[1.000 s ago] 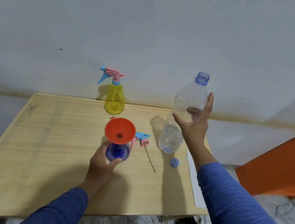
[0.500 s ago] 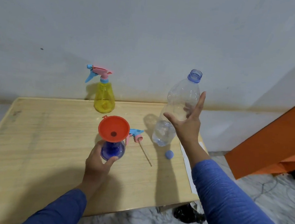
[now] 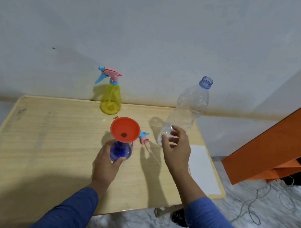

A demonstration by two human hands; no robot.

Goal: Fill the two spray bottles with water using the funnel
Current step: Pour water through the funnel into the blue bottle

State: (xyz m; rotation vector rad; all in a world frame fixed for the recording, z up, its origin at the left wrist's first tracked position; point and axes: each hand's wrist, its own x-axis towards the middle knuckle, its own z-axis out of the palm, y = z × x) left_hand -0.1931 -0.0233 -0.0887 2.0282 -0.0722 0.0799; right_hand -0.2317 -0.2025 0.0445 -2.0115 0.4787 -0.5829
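Water bottle (image 3: 187,114), thin and nearly empty, will crumple, so our loosely spread right hand (image 3: 176,150) should take its lower body gently while our left hand (image 3: 106,162) grips the blue spray bottle (image 3: 121,150) under the funnel (image 3: 124,129).

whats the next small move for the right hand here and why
Probably close the right hand round the clear bottle low down: its fingers are curled beside it, the cap is off, and the left hand steadies the blue bottle under the funnel.
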